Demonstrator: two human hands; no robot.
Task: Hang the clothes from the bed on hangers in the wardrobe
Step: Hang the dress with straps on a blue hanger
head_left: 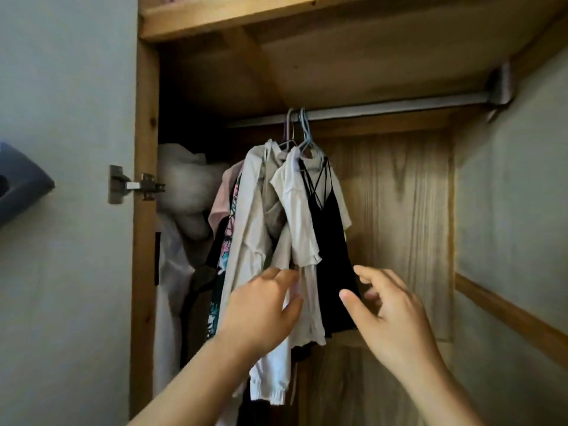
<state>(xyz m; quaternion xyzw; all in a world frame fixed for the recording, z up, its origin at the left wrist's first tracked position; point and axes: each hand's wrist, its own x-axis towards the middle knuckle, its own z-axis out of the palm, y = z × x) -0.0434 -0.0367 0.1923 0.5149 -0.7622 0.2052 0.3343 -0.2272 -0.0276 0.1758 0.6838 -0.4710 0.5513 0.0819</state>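
In the lower middle of the frame the left hand (261,309) reaches forward with relaxed, slightly bent fingers; its fingertips touch the pale beige hanging garment (252,229). The right hand (387,315) is spread open, thumb apart, just in front of the black strappy top (330,241), and holds nothing. The clothes hang on thin wire hangers (302,130) from the grey metal rail (384,107) inside the light wooden wardrobe (393,186). A metal hinge (132,184) sits at the left.
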